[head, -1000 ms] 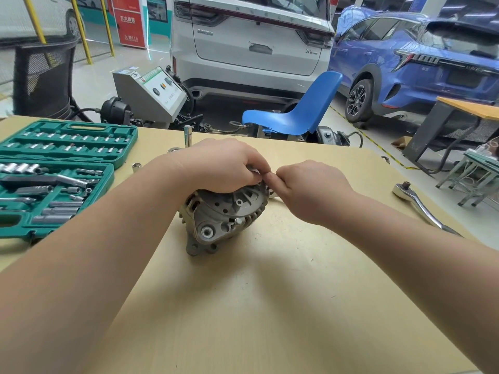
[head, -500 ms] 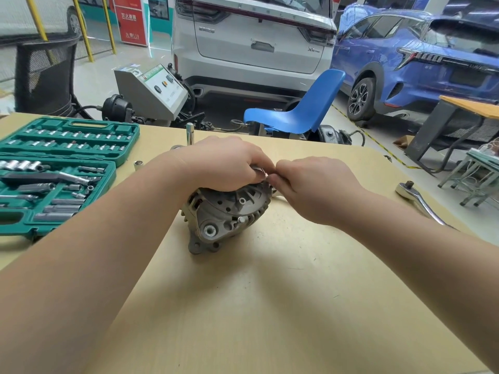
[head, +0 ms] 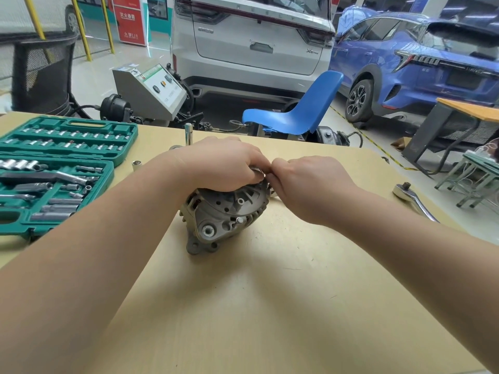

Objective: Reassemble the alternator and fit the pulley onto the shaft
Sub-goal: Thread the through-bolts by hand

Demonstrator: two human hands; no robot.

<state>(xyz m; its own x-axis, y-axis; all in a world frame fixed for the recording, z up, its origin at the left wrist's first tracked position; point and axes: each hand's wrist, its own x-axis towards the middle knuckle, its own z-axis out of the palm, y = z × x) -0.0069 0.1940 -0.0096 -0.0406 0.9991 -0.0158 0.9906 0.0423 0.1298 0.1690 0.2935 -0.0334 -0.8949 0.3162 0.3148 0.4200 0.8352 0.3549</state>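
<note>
A grey cast alternator (head: 224,211) lies on the wooden table (head: 270,306), its vented end face towards me. My left hand (head: 224,166) curls over its upper part and grips it. A shiny metal rim (head: 258,172) shows just under the left fingertips at the alternator's top right edge. My right hand (head: 310,184) meets the left there, fingers curled and pinching at that rim. Both hands hide the rest of that part and the shaft. I cannot tell whether it is the pulley.
An open green socket set case (head: 54,171) lies at the left. A loose socket (head: 136,166) and an upright long socket (head: 188,133) stand behind my left wrist. A ratchet (head: 413,198) lies near the right edge. A blue chair (head: 297,114) stands beyond the table.
Both hands stay at the alternator's top edge. The fingertips have shifted only slightly where they meet, and the alternator has not moved on the table.
</note>
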